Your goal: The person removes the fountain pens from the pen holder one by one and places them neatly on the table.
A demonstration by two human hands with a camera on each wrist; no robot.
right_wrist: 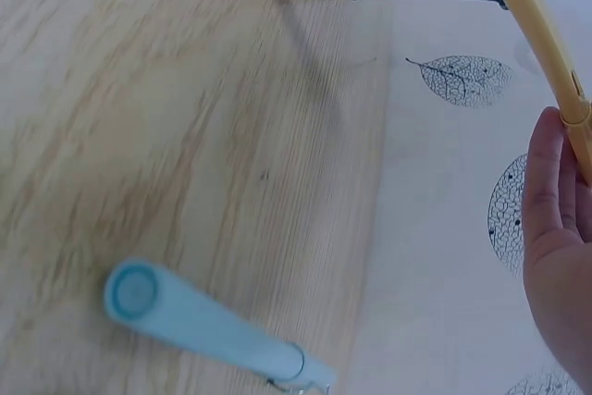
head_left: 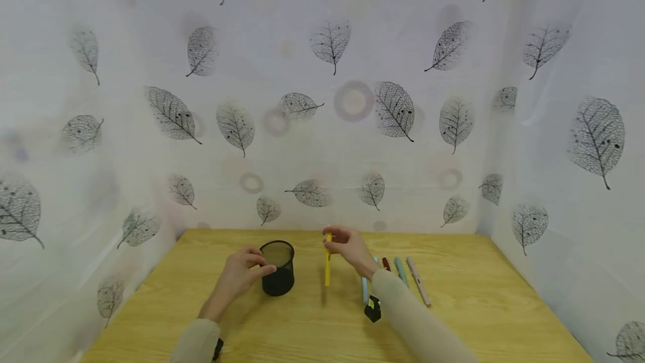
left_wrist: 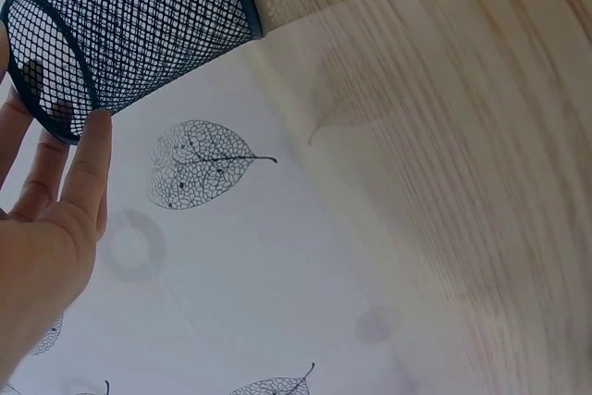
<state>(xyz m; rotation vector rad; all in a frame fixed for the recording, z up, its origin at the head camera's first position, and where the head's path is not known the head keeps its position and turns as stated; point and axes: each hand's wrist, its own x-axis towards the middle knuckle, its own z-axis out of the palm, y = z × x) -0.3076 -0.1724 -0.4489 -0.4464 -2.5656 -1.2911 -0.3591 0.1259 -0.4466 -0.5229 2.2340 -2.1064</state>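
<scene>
A black mesh pen holder (head_left: 278, 282) stands upright on the table, left of middle in the head view. My left hand (head_left: 241, 278) holds it at the rim, with fingers (left_wrist: 90, 159) against the mesh edge in the left wrist view. My right hand (head_left: 351, 248) pinches a yellow pen (head_left: 327, 268) near its upper end. The pen hangs almost vertical to the right of the pen holder, its shadow on the wood below. In the right wrist view the yellow pen (right_wrist: 536, 30) slants across the upper right corner, with fingers (right_wrist: 546, 173) at its lower part.
Right of the right hand lie a light blue pen (head_left: 365, 290), a dark red pen (head_left: 386, 264), a green pen (head_left: 401, 271) and a pale pink pen (head_left: 419, 282). The wooden table (head_left: 302, 329) ends at a leaf-patterned curtain (head_left: 322, 144).
</scene>
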